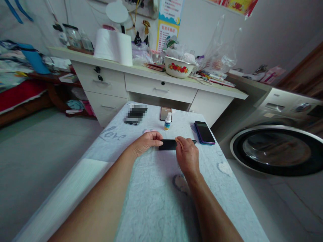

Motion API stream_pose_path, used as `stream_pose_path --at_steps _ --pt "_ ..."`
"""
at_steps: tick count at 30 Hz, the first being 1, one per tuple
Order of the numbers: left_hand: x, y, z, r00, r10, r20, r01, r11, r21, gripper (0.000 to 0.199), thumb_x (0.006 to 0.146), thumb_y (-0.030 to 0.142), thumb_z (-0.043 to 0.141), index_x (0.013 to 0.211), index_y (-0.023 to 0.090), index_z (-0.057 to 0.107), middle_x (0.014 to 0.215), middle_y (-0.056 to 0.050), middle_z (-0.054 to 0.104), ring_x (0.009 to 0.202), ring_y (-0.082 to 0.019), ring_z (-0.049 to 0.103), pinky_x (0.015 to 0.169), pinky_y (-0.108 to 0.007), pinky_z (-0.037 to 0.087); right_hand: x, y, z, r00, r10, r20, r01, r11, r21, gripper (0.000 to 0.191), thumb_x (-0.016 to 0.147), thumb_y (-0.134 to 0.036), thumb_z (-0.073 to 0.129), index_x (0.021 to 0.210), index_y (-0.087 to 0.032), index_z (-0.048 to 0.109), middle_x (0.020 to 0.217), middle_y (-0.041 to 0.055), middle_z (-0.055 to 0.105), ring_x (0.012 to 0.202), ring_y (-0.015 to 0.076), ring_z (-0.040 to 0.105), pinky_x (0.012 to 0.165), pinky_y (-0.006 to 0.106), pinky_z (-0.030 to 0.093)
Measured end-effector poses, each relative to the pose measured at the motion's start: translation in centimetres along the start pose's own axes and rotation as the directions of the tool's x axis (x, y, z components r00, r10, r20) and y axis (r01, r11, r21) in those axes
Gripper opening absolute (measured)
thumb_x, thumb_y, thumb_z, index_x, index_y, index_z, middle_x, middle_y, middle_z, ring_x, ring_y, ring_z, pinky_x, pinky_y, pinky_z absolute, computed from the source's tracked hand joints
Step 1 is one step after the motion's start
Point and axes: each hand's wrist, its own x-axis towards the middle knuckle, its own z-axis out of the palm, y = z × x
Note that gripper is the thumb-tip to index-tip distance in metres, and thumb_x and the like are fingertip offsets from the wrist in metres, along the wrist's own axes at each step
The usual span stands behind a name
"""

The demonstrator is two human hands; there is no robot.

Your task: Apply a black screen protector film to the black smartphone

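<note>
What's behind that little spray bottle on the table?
Behind the small white-and-blue plastic bottle lies a flat, brownish rectangular phone; its near right corner is hidden.

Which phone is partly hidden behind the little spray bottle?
The gold-brown one: the spray bottle covers part of it. The dark one is on the bottle's near side, and the stacked phones lie off to the right.

Far side: white drawer cabinet (106, 92), floral bowl (178, 69) on top, white roll (112, 47) left of bowl, clear plastic bag (222, 52) right. Wall poster (168, 28) behind. Washing machine (285, 107) right. Blue cylinder (35, 59) far left.
</note>
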Motion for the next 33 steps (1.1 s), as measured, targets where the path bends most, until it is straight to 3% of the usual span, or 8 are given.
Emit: stream_pose_path --at_steps 20,33 --pt "0.2 -0.6 -0.2 1.000 -0.015 -0.009 0.015 1.000 0.010 0.021 0.062 0.022 0.077 0.075 0.014 0.062 0.071 0.002 0.055 0.066 -0.010 0.050 0.065 -0.025 0.037 -0.7 -2.8 0.3 0.997 -0.020 0.075 0.023 0.999 -0.032 0.022 0.096 -0.025 0.044 0.102 -0.020 0.065 0.088 0.0047 0.059 0.077 0.0151 0.057 0.065 0.023 0.040" --pt "0.2 -0.1 0.4 1.000 -0.011 0.004 0.012 0.996 -0.094 0.030 0.055 0.027 0.084 0.072 0.013 0.063 0.067 0.002 0.058 0.065 -0.009 0.050 0.064 -0.024 0.036 -0.9 -4.2 0.9 0.987 -0.085 0.138 0.095 0.993 -0.070 0.024 0.098 -0.027 0.042 0.110 -0.021 0.062 0.087 0.0029 0.058 0.072 0.0128 0.055 0.060 0.021 0.038"
